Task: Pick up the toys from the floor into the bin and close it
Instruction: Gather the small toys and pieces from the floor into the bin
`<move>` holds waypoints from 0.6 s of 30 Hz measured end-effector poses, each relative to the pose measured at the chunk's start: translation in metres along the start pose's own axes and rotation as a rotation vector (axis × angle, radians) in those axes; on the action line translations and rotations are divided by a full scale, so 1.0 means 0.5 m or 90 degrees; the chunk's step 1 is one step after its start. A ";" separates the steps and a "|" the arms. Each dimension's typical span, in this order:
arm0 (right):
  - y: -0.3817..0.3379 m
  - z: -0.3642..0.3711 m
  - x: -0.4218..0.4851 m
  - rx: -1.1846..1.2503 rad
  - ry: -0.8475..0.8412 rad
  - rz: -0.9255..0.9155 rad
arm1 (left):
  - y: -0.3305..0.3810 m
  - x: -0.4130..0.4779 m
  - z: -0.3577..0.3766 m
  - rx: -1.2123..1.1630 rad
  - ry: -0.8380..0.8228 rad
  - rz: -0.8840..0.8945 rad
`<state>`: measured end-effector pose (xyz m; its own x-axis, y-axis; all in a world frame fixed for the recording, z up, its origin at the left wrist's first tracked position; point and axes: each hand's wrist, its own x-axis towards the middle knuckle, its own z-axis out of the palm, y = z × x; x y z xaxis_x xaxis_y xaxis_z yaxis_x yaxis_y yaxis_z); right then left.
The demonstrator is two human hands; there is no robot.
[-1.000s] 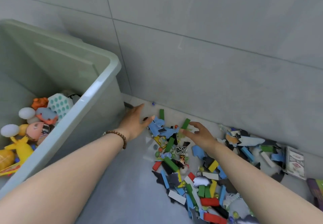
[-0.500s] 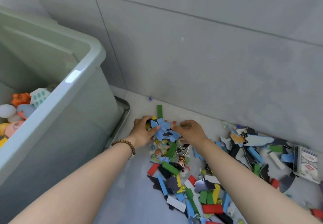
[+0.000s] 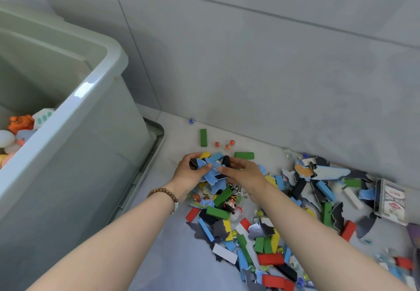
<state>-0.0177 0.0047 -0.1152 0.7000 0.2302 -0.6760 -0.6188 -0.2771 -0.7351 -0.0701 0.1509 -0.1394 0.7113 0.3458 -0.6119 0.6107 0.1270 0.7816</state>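
A pale green bin [image 3: 91, 90] stands open at the left with several plush and plastic toys [image 3: 21, 123] inside. On the grey floor lies a heap of coloured blocks, puzzle pieces and marbles [image 3: 261, 229]. My left hand [image 3: 189, 174] and my right hand [image 3: 243, 173] face each other at the heap's far end. Between them they grip a bunch of blue puzzle pieces and blocks [image 3: 212, 169], fingers curled round it from both sides.
The bin's lid [image 3: 148, 161] lies on the floor under the bin. A green block [image 3: 203, 137], three orange beads [image 3: 225, 144] and a blue marble [image 3: 191, 121] lie near the tiled wall. A card box [image 3: 392, 202] sits at the right.
Both hands reached into the heap, came together and closed round a bunch of blue pieces, now lifted slightly. The view has moved closer and to the right.
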 end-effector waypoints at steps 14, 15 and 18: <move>-0.090 -0.058 -0.086 0.202 -0.052 -0.055 | 0.144 -0.091 0.057 -0.148 -0.077 0.078; -0.121 -0.067 -0.109 0.191 -0.056 -0.075 | 0.175 -0.109 0.058 -0.153 -0.089 0.097; -0.217 -0.080 -0.196 0.145 -0.054 -0.133 | 0.272 -0.181 0.047 -0.155 -0.103 0.159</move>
<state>-0.0046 -0.0249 0.0328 0.7942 0.3398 -0.5037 -0.5349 -0.0023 -0.8449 -0.0430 0.1149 0.0195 0.8857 0.2450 -0.3944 0.3246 0.2804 0.9033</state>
